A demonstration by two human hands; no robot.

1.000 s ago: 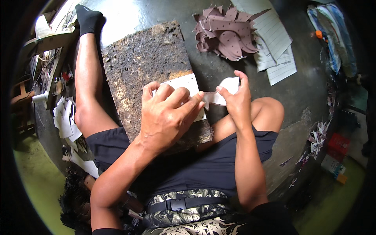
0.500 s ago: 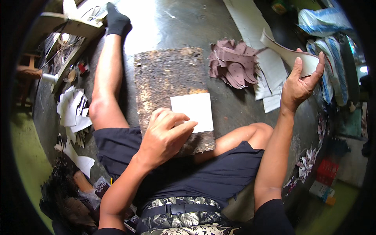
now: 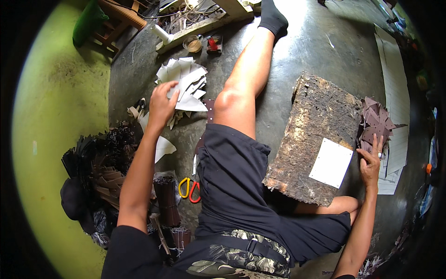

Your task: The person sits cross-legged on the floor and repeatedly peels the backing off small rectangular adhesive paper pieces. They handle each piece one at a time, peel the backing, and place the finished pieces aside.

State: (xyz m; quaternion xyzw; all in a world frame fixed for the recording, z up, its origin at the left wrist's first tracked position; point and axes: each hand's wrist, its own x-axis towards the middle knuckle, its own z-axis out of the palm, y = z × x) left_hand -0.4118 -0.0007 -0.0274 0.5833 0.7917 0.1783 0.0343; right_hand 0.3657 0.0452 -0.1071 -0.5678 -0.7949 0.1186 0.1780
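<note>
My left hand (image 3: 162, 103) reaches over the near left edge of a pile of white cut pieces (image 3: 182, 76), thumb and fingers apart. No piece shows between them. At the right, my right hand (image 3: 370, 163) rests its outstretched fingers on a stack of brown dotted cut pieces (image 3: 377, 118). Beside that stack lies a rough, worn brown board (image 3: 320, 109), its near end by my bent leg. On the board's near right part sits a white square sheet (image 3: 331, 162) with small holes near its corners.
Scissors with yellow and red handles (image 3: 189, 189) lie left of my thigh. Dark bundled strips (image 3: 167, 202) are near them. Long white sheets (image 3: 394, 93) stretch along the right. At the upper left stand a round container (image 3: 193, 44) and a wooden frame (image 3: 204, 30).
The view has swung left. My left hand went from the white square to the white pile. My right hand lowered to the brown stack and no longer holds the curved pale piece.
</note>
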